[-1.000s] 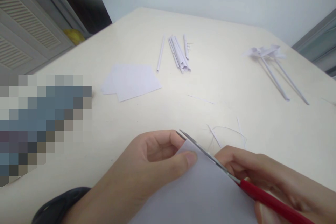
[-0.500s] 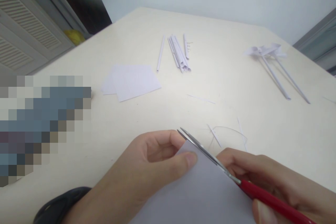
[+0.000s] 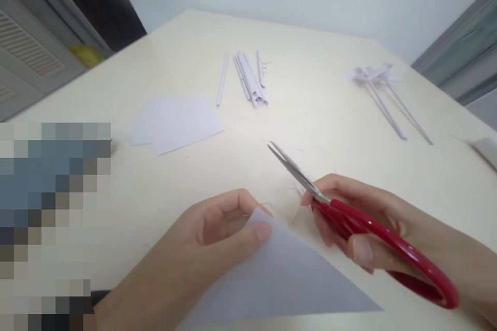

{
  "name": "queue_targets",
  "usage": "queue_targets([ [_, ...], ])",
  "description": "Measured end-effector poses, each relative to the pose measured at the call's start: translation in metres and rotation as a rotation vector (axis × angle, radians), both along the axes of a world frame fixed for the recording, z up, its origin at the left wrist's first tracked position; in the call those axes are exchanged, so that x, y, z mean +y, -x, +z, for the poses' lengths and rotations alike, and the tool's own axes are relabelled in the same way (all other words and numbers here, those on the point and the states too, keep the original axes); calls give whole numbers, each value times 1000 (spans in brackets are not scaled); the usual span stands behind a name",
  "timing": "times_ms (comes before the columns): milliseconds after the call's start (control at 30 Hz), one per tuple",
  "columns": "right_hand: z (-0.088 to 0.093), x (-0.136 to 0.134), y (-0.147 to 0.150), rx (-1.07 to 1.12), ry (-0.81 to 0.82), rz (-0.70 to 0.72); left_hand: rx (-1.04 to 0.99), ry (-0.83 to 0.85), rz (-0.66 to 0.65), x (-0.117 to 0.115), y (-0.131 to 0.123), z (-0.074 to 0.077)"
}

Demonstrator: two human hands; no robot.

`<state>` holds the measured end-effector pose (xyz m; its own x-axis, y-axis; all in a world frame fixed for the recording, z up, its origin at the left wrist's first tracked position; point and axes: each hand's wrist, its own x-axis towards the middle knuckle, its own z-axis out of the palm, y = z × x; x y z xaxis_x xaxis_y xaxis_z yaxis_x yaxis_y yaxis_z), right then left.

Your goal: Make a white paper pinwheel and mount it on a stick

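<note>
Two hands are over the desk (image 3: 163, 186), well short of its far edge: the left hand (image 3: 217, 253) pinches one corner of a white paper sheet (image 3: 295, 274); the right hand (image 3: 373, 238) grips red-handled scissors (image 3: 363, 220), blades slightly parted, clear of that sheet. Beyond, overlapping flat sheets (image 3: 182, 121) lie toward the left edge, paper pinwheels (image 3: 382, 105) toward the right, rolled paper tubes (image 3: 250, 80) nearer the far edge.

R hand (image 3: 382, 201) now up & away fr. paper (image 3: 287, 274); scissors (image 3: 367, 223) off its edge, tips clear of L hand (image 3: 194, 253). Paper's R corner now shows. White item (image 3: 488, 150) appears far R.
</note>
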<state>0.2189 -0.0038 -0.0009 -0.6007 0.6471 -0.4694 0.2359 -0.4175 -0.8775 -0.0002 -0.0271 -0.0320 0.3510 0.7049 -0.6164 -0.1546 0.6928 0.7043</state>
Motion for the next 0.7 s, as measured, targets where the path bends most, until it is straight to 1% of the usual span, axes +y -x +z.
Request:
queue_targets([
  [67,2,0,1,36,61,53,-3,-24,-6,1,1,-2],
  [167,4,-2,4,-31,97,96,14,-50,-22,2,2,-3],
  [267,2,-6,5,-79,33,84,43,-49,-44,2,4,-3],
  [367,1,-7,5,-52,-36,55,51,-66,-60,3,5,-4],
  [433,0,-6,5,-44,-53,33,35,-74,-67,3,4,-4],
  [533,0,-6,7,-50,-41,7,29,-64,-85,2,2,-2],
  [633,-2,-9,9,-47,12,-12,63,-46,-140,0,-1,2],
  [700,-4,-12,10,-45,10,-20,91,-82,-181,-1,-1,2],
])
